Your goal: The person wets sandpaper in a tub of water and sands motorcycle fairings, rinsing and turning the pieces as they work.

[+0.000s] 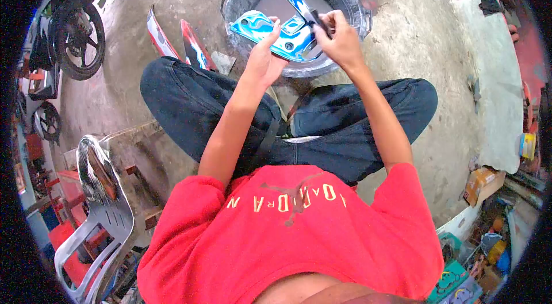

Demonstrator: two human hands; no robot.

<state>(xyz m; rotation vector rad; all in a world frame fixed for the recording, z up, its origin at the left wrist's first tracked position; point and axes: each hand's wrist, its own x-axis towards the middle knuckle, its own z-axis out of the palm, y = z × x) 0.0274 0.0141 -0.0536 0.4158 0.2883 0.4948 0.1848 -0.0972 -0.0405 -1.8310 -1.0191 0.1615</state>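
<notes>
A blue and white patterned panel [270,34], which looks like a motorcycle body panel with cut-outs and round holes, is held over a large dark tub [230,14]. My left hand [267,57] grips its lower edge, thumb on the upper face and fingers underneath. My right hand [342,42] is closed on a small dark strip [320,23] at the panel's right side. Whether the strip touches the panel, and what it is made of, I cannot make out. Cloudy grey liquid appears to lie in the tub.
Two red and white panels [195,45] lie on the concrete floor left of the tub. A motorcycle wheel [79,37] is at the far left, above a grey plastic chair [109,212]. A cardboard box [482,184] and clutter are at the right.
</notes>
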